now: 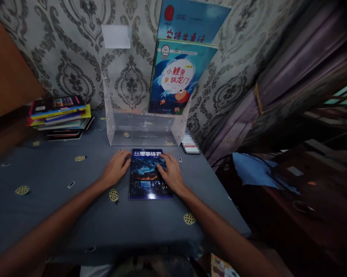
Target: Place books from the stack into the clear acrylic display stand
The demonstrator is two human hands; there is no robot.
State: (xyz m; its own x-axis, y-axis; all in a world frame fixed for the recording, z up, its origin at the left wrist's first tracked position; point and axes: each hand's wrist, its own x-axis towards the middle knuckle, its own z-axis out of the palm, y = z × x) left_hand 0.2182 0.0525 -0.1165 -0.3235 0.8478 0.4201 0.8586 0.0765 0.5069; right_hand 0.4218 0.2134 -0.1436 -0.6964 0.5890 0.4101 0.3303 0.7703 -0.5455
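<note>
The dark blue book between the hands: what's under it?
Grey-blue patterned cloth shows around the dark blue book, which the right hand partly covers. Directly beneath, everything is hidden, so I can't tell whether anything else lies there.

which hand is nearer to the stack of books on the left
Left. The left hand is right of the stack, at the blue book's left edge; the right hand is farther right, on the book.

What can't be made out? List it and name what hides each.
Head view:
Glossy dark-blue paperback: right edge, partly under the right hand.
Blue upper picture book: lower cover, behind the teal fish-covered book.
Colourful rectangular book stack: spine titles, too small and blurred.
Orange printed paper item: lower part, cut off by the bottom edge.
</note>
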